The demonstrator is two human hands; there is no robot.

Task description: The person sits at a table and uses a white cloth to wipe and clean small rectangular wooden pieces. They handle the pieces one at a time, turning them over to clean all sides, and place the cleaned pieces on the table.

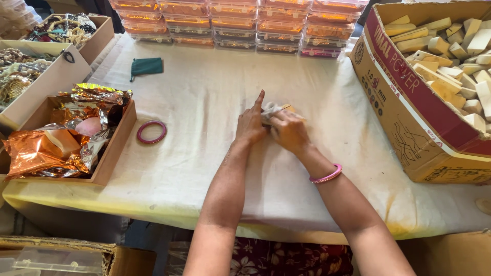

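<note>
Left hand (250, 125) and right hand (289, 132) meet mid-surface, both gripping small pale wrapped piece (273, 110); left index finger sticks up. Pink bangle on right wrist (326, 177). Surface (204, 168) covered in white cloth. Loose pink bangle (151, 132) lies left of hands, apart. Shallow box (115, 148) at left holds crumpled copper foil wrappers (36, 151). Green pouch (146, 66) farther back. Stacked clear orange-tinted cases (235, 23) along far edge. Large cardboard carton (409, 122) at right, full of pale wooden blocks (455, 51).

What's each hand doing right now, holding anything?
Left hand: on the small wrapped block, index finger raised; grip cannot be told.
Right hand: closed over the same block, pressing it on the white cloth.
</note>
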